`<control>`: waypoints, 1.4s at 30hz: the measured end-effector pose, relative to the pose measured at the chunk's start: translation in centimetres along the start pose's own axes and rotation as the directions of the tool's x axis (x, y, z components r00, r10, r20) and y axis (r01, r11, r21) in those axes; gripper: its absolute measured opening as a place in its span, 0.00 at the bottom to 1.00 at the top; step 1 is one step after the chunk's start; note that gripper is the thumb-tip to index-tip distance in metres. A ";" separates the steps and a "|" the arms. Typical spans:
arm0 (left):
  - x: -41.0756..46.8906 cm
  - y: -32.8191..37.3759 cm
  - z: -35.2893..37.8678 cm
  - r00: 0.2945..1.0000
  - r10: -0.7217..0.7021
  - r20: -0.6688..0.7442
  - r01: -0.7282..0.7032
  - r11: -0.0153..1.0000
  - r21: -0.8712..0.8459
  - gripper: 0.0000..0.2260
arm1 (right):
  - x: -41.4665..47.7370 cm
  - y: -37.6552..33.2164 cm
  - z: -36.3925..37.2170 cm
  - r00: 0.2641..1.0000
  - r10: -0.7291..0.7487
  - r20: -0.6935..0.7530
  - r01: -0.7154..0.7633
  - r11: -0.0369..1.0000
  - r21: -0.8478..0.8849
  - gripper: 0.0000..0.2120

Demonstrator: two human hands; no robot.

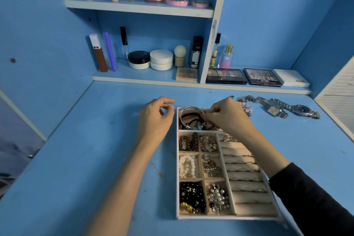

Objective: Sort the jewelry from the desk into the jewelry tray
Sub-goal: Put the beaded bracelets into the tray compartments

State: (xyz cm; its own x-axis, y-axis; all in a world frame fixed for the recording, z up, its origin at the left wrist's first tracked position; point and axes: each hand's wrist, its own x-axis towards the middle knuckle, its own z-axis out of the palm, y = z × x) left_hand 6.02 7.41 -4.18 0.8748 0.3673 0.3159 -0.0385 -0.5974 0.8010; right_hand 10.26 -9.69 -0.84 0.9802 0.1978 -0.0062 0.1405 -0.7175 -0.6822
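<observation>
The right hand covers the right end of the tray's far compartment, and its forearm crosses the far ring rolls, so what lies under them cannot be seen. A pink-beaded chain behind the knuckles is half hidden. The tray's near right corner blurs out beside the dark sleeve. The six small compartments hold tangled beads, and single pieces are hard to tell apart beyond a white bracelet and black beads.

The right hand's fingertips are closed in a pinch on the right end of a thin silver bangle, which arcs over the far compartment above dark cords and charms. The left hand hovers over the desk just beside the tray's far left corner, with its fingers loosely curled, thumb and forefinger apart, holding nothing.

The tray lies right of the desk's middle, reaching toward the near edge, and both hands are at its far end. Two steel watches lie on the desk toward the far right corner, just past the pink chain and apart from the right hand.
</observation>
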 end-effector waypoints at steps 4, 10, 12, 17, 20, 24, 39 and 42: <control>0.0 0.0 0.0 1.000 0.004 0.003 -0.004 1.000 0.001 0.07 | -0.1 0.0 0.0 0.999 -0.038 -0.017 0.038 0.999 0.004 0.09; -0.1 -0.1 0.2 0.992 0.088 0.084 -0.092 0.995 0.041 0.10 | -0.1 0.1 0.2 0.996 -0.079 -0.030 0.078 0.997 -0.024 0.09; 0.0 -0.2 0.3 0.990 0.101 0.095 -0.106 0.993 0.046 0.11 | -0.1 0.2 0.2 0.995 -0.092 -0.035 0.091 0.995 -0.027 0.10; 0.0 -0.2 0.4 0.992 0.094 0.080 -0.096 0.995 0.025 0.11 | 0.0 0.8 -0.6 0.988 -0.130 -0.083 0.128 0.991 -0.030 0.10; -0.2 -0.1 0.4 0.992 0.098 0.082 -0.099 0.995 0.013 0.10 | 0.4 1.6 -2.1 0.979 -0.124 -0.165 0.121 0.992 -0.025 0.08; -0.4 0.7 0.6 0.988 0.119 0.096 -0.121 0.992 0.021 0.10 | 1.2 4.0 -4.5 0.960 -0.125 -0.250 0.113 0.992 -0.062 0.06; -0.2 6.9 4.0 0.935 0.244 0.257 -0.266 0.963 0.052 0.10 | 2.1 9.9 -6.5 0.963 -0.247 -0.107 0.150 0.823 -0.548 0.09; 0.1 7.9 4.9 0.921 0.262 0.289 -0.289 0.956 0.052 0.10 | 2.2 10.4 -6.4 0.944 -0.250 -0.215 0.167 0.925 -0.341 0.04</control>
State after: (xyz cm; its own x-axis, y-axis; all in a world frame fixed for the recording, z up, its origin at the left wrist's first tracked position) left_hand 8.20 -0.76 -0.30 0.9350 -0.0250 0.3538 -0.2644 -0.7143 0.6480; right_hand 14.82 -21.03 -3.29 0.9203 0.2220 0.3220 0.3411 -0.8583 -0.3833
